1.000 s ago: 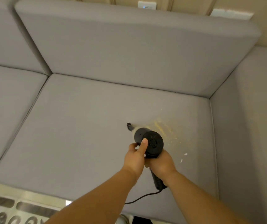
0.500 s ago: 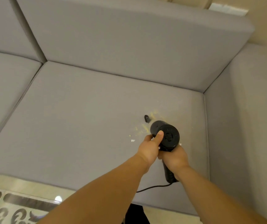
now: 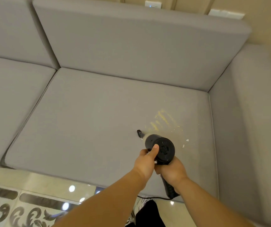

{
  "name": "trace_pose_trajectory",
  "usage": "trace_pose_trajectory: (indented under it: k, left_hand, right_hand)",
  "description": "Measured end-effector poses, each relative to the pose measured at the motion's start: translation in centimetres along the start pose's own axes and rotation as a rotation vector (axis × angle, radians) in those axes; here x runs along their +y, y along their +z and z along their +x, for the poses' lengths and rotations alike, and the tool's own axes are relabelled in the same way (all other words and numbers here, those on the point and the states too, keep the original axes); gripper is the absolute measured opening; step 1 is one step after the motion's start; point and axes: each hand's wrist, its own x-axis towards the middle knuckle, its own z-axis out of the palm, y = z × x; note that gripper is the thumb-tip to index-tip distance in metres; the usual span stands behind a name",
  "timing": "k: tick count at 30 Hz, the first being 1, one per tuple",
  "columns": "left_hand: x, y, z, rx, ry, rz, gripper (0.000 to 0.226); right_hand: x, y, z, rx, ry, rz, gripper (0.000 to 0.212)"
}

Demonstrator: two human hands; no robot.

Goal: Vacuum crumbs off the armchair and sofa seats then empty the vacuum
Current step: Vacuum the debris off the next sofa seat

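Both hands grip one black vacuum (image 3: 160, 149): right hand (image 3: 172, 171) wrapped around the handle, left hand (image 3: 145, 161) curled on the body, thumb on the rear cap. Its nozzle (image 3: 139, 133) touches the sofa seat (image 3: 85, 122) beside one patch of yellow crumbs (image 3: 161, 120) and two white bits (image 3: 185, 143). One cord (image 3: 154, 197) trails over the seat's front edge.

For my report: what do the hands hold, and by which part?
Both hold the black handheld vacuum: right hand on its handle, left hand steadying its round body.
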Motion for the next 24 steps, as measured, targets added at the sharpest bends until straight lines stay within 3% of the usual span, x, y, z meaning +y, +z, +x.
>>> trace_pose_trajectory:
  k: [6, 9, 18, 24]
  left_hand:
    - [-0.5, 2.2, -1.2, -0.085, 0.021, -0.01, 0.047]
    - [-0.5, 2.4, -0.8, -0.082, 0.039, 0.011, 0.053]
    - [-0.3, -1.1, 0.7, 0.079, 0.075, -0.021, 0.051]
    - [-1.8, 0.1, -0.1, 0.124, 0.06, -0.081, 0.048]
  right_hand:
    - [1.7, -1.1, -1.5, 0.113, 0.024, 0.031, 0.036]
    - [1.7, -1.1, -1.2, 0.143, 0.003, 0.053, 0.037]
    - [-0.4, 2.5, 1.2, 0.009, -0.052, 0.049, 0.04]
    - [0.9, 1.7, 0.5, -0.004, -0.062, 0.019, 0.042]
